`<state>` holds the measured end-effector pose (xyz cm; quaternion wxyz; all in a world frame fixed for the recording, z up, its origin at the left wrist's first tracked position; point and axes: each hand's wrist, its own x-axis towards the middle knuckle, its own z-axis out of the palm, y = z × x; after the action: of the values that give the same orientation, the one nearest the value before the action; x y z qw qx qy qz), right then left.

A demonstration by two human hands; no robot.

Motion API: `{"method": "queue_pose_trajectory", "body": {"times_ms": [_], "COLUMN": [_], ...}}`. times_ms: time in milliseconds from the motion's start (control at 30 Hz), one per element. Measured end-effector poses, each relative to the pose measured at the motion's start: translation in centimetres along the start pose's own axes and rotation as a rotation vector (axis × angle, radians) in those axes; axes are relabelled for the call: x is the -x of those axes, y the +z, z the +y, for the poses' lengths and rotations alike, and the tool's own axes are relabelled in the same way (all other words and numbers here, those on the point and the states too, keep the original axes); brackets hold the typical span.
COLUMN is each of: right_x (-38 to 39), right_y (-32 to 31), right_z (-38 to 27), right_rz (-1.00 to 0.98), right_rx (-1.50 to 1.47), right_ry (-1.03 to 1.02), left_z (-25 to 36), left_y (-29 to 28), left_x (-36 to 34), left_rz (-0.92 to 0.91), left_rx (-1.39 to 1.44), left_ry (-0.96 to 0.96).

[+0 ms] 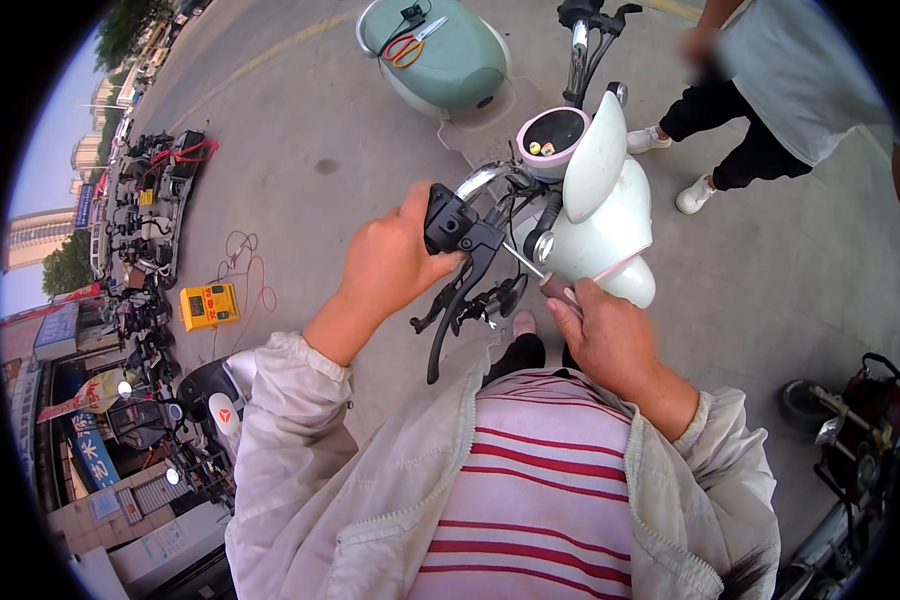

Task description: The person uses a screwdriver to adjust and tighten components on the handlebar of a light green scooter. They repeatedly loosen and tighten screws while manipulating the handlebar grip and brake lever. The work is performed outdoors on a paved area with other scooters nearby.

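Note:
My left hand (382,262) is wrapped around the end of a scooter's handlebar, at a black switch housing (448,220). A black brake lever (456,305) hangs down from that housing. In my right hand (615,338) is a screwdriver (558,288) with a brownish handle. Its metal shaft slants up to the left toward the lever bracket; whether the tip sits in a screw is too small to tell. Beyond lie the scooter's pale front panel (615,235) and a pink-rimmed round dash (535,128), with small bits resting on its dark face.
Orange-handled scissors (408,48) lie on the green seat (455,80). A person (800,80) stands at the upper right. On the ground at left is a yellow box (208,306) with thin wires. Parked scooters (150,200) line the left; another vehicle (855,430) stands lower right.

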<state>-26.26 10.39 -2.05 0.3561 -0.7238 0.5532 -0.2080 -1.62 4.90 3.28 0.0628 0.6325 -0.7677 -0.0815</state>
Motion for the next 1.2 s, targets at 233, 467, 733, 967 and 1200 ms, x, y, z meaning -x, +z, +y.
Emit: {"method": "queue_pose_trajectory", "body": {"times_ms": [233, 467, 733, 967, 1200], "right_x": [-0.5, -0.6, -0.6, 0.4, 3.7], "right_y": [-0.1, -0.6, 0.3, 0.2, -0.9], "right_z": [0.8, 0.3, 0.5, 2.8, 6.7], "right_rz": [-0.232, -0.276, -0.236, -0.161, -0.254], "right_rx": [-0.406, -0.421, -0.418, -0.344, -0.46], "right_ry": [0.148, 0.172, 0.169, 0.048, 0.208], "left_z": [0.0, 0.0, 0.3, 1.2, 0.2], "left_y": [0.0, 0.1, -0.2, -1.9, 0.2], "left_x": [-0.2, -0.1, -0.1, 1.3, 5.3], "left_rz": [-0.025, 0.008, -0.002, -0.07, 0.28], "left_rx": [0.008, -0.003, -0.003, 0.061, 0.057], "left_ry": [-0.009, -0.005, -0.03, -0.122, -0.1]}}
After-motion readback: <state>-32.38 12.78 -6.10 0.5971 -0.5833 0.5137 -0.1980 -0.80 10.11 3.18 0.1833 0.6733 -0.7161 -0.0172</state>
